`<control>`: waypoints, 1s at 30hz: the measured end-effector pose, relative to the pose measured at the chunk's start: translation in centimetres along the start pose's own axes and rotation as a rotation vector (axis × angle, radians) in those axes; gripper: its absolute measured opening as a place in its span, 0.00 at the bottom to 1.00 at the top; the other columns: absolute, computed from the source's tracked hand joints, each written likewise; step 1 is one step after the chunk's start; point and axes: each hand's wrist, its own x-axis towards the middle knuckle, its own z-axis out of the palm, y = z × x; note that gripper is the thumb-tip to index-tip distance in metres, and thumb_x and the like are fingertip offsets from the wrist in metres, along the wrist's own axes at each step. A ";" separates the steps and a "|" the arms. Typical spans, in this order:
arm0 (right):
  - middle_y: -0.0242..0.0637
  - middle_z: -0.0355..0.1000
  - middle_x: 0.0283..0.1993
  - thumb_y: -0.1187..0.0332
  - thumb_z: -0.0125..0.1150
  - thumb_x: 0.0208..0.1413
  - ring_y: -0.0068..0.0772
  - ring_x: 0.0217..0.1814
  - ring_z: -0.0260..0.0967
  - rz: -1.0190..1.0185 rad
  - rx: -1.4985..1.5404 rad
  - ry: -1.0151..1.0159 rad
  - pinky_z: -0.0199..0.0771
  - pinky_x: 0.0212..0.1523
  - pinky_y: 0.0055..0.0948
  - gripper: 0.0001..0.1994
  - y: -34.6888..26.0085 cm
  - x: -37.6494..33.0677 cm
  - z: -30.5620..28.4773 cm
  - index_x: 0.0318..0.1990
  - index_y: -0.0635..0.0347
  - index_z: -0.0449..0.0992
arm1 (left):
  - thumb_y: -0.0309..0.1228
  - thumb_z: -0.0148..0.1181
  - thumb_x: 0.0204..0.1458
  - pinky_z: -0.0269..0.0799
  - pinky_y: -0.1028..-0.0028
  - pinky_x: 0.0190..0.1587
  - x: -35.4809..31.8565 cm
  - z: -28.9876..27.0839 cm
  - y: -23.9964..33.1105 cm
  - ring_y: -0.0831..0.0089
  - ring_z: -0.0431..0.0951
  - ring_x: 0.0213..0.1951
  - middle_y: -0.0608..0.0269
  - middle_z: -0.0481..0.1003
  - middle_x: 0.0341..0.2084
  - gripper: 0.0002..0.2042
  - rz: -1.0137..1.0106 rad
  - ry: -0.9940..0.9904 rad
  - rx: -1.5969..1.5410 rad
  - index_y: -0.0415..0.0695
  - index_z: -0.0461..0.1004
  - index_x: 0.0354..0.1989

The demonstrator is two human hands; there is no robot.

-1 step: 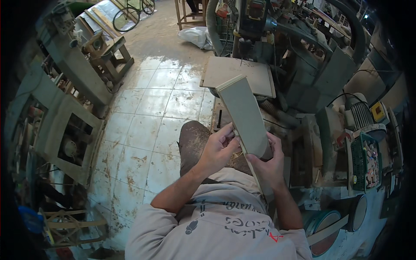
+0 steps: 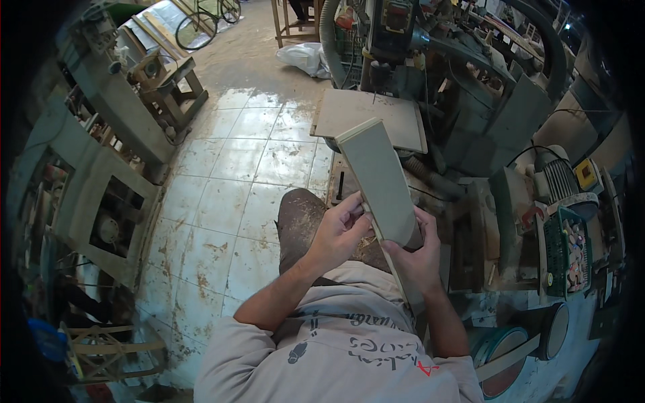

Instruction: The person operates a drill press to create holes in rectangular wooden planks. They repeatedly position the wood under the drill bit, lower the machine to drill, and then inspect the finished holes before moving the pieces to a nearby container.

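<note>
A long, pale wooden board (image 2: 383, 178) with a curved right side slants up and away from my lap, its broad face turned up. My left hand (image 2: 338, 234) is closed at its left edge, with thumb and fingers pinched there. On the opposite side, my right hand (image 2: 419, 260) wraps round the lower part, its thumb lying on the near left edge. The board's lower end runs down past my right wrist against my shirt. Sawdust is scattered on my brown trouser leg (image 2: 299, 225).
Beyond the board's far end stands a drilling machine (image 2: 390, 40) over a flat worktable (image 2: 349, 111). At right are an electric motor (image 2: 556, 176), a green basket (image 2: 556, 262) of small pieces and round drums (image 2: 497, 356). Dusty white tiles (image 2: 222, 195) and machine frames lie left.
</note>
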 end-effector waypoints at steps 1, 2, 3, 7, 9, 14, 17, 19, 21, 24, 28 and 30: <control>0.44 0.70 0.51 0.70 0.76 0.40 0.32 0.54 0.69 -0.008 0.010 -0.004 0.68 0.55 0.33 0.37 0.2 -0.1 -0.1 0.58 0.62 0.63 | 0.24 0.49 0.61 0.77 0.72 0.50 -0.1 0.0 0.2 0.72 0.75 0.50 0.54 0.72 0.51 0.19 -0.001 -0.002 -0.040 0.33 0.61 0.60; 0.44 0.70 0.51 0.70 0.77 0.39 0.32 0.54 0.69 -0.020 0.016 -0.003 0.68 0.56 0.32 0.37 0.4 -0.4 -0.2 0.58 0.62 0.63 | 0.25 0.50 0.61 0.76 0.74 0.48 0.0 0.0 0.4 0.75 0.75 0.48 0.56 0.73 0.48 0.18 0.013 -0.001 -0.014 0.34 0.62 0.59; 0.44 0.70 0.51 0.70 0.77 0.39 0.32 0.54 0.69 -0.033 0.025 -0.005 0.68 0.56 0.32 0.37 0.6 -0.6 -0.2 0.58 0.62 0.63 | 0.25 0.51 0.61 0.76 0.76 0.46 0.0 -0.1 0.7 0.77 0.75 0.46 0.58 0.74 0.46 0.17 0.028 0.003 0.016 0.34 0.63 0.57; 0.43 0.70 0.51 0.69 0.79 0.36 0.31 0.54 0.68 -0.014 0.060 -0.020 0.67 0.57 0.32 0.38 0.7 -1.3 -0.2 0.57 0.62 0.63 | 0.26 0.55 0.60 0.74 0.80 0.42 1.0 0.2 3.6 0.80 0.75 0.43 0.60 0.76 0.42 0.15 0.111 0.129 0.027 0.35 0.66 0.54; 0.40 0.72 0.47 0.67 0.76 0.41 0.28 0.51 0.69 0.030 0.049 -0.018 0.68 0.53 0.30 0.32 0.2 -1.5 -0.3 0.54 0.63 0.66 | 0.25 0.55 0.60 0.74 0.80 0.42 0.8 0.3 3.5 0.80 0.75 0.42 0.59 0.76 0.42 0.15 0.122 0.142 0.076 0.34 0.66 0.54; 0.29 0.70 0.35 0.56 0.65 0.56 0.18 0.38 0.66 0.289 0.230 -0.163 0.67 0.40 0.22 0.20 -1.5 -1.2 -1.8 0.45 0.64 0.70 | 0.23 0.55 0.59 0.74 0.80 0.41 -0.6 0.7 3.8 0.80 0.75 0.42 0.58 0.76 0.42 0.14 0.177 0.143 0.090 0.34 0.66 0.53; 0.26 0.70 0.30 0.56 0.60 0.59 0.13 0.31 0.64 0.265 0.207 -0.165 0.65 0.32 0.18 0.17 -2.1 -1.7 -2.3 0.42 0.64 0.71 | 0.23 0.55 0.59 0.74 0.80 0.41 -0.6 0.7 4.2 0.80 0.76 0.42 0.58 0.76 0.41 0.15 0.198 0.116 0.080 0.35 0.66 0.53; 0.28 0.71 0.31 0.61 0.61 0.59 0.14 0.33 0.63 0.244 0.215 -0.148 0.65 0.33 0.18 0.14 -2.2 -2.1 -2.2 0.42 0.65 0.72 | 0.23 0.55 0.59 0.75 0.80 0.41 -0.3 0.2 4.2 0.79 0.76 0.42 0.58 0.76 0.41 0.16 0.228 0.095 0.092 0.36 0.65 0.54; 0.28 0.71 0.31 0.63 0.61 0.59 0.14 0.32 0.64 0.290 0.216 -0.172 0.65 0.33 0.19 0.13 -2.3 -2.0 -2.2 0.41 0.65 0.72 | 0.22 0.55 0.57 0.76 0.78 0.41 0.5 0.2 5.0 0.77 0.77 0.41 0.58 0.76 0.41 0.17 0.304 0.156 0.015 0.35 0.63 0.55; 0.29 0.72 0.31 0.65 0.64 0.56 0.16 0.32 0.66 0.378 0.246 -0.217 0.67 0.34 0.19 0.12 -2.2 -2.1 -2.8 0.41 0.65 0.74 | 0.20 0.56 0.56 0.77 0.76 0.42 0.9 0.1 5.3 0.75 0.78 0.41 0.56 0.76 0.40 0.19 0.393 0.204 0.080 0.36 0.61 0.56; 0.31 0.76 0.34 0.69 0.69 0.49 0.19 0.34 0.71 0.523 0.094 -0.455 0.70 0.38 0.20 0.12 1.2 -3.8 -7.2 0.39 0.65 0.78 | 0.20 0.58 0.55 0.76 0.76 0.42 0.4 -1.0 6.9 0.76 0.78 0.41 0.55 0.76 0.40 0.18 0.377 0.211 0.074 0.37 0.61 0.52; 0.33 0.77 0.37 0.71 0.69 0.46 0.22 0.38 0.73 0.672 0.104 -0.501 0.71 0.41 0.22 0.12 5.3 -6.8 -10.2 0.40 0.64 0.79 | 0.20 0.59 0.54 0.75 0.77 0.41 -0.1 -2.1 7.6 0.76 0.78 0.39 0.55 0.76 0.39 0.17 0.338 0.170 0.147 0.38 0.61 0.50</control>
